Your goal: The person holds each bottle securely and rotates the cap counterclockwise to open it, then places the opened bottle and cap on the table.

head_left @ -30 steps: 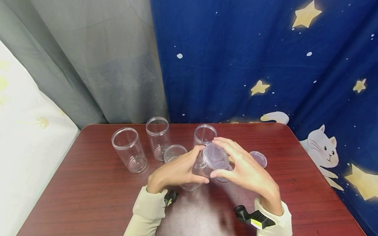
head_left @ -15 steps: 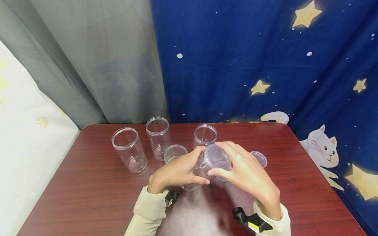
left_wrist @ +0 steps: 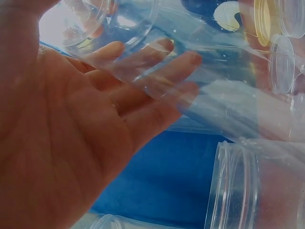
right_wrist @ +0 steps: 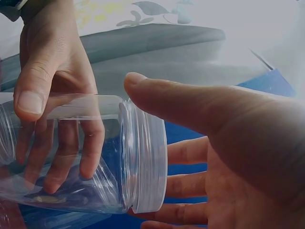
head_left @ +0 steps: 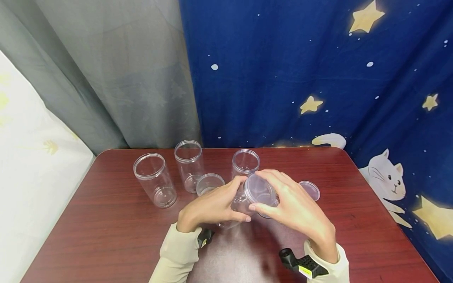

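A clear plastic jar (head_left: 236, 206) is held tilted above the table, its lid (head_left: 260, 190) facing me. My left hand (head_left: 212, 206) grips the jar body (right_wrist: 57, 157), thumb on the near side and fingers round the far side (left_wrist: 157, 71). My right hand (head_left: 293, 206) curls round the clear lid (right_wrist: 145, 160), thumb (right_wrist: 190, 102) and fingers on its rim. The lid sits on the jar's mouth.
Three open clear jars (head_left: 154, 179) (head_left: 189, 165) (head_left: 245, 162) stand at the back of the dark red table (head_left: 106, 236). A loose lid (head_left: 209, 183) lies between them and another loose lid (head_left: 310, 190) lies to the right. Curtains hang behind the table.
My right hand has closed in round the lid and turned slightly on it. The jar has tipped a little. The left hand has hardly moved.
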Demonstrator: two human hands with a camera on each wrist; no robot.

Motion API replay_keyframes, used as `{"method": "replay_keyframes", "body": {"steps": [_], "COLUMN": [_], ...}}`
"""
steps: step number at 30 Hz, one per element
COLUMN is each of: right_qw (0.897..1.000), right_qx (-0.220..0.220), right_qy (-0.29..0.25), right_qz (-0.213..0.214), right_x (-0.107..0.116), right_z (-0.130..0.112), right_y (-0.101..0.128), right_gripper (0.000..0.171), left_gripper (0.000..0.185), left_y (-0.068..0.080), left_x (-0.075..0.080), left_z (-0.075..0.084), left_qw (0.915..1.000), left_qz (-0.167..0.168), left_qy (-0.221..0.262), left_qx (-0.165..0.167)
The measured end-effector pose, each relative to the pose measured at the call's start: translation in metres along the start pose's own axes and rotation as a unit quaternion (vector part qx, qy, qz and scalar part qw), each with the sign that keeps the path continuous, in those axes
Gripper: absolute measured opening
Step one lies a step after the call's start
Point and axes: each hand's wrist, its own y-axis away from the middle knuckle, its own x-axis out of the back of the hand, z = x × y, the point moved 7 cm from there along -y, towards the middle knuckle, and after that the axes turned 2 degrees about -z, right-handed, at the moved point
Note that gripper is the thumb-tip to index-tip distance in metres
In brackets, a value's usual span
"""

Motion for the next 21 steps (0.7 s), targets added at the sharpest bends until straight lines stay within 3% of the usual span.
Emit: {"method": "replay_keyframes", "body": {"steps": [21], "right_qw": [0.998], "right_qx": [0.04], "right_qy": [-0.037], "right_qz": [-0.02], "right_x": [-0.002], "right_z": [0.0017], "right_y": [0.0015], "right_gripper": [0.075], "left_gripper": [0.089], "left_y": [0.0002], "left_x": [0.0011], "left_z": [-0.0006], "left_qw": [0.9994], "left_qz": [0.002], "left_qy": [0.026], "left_qx": [-0.023]}}
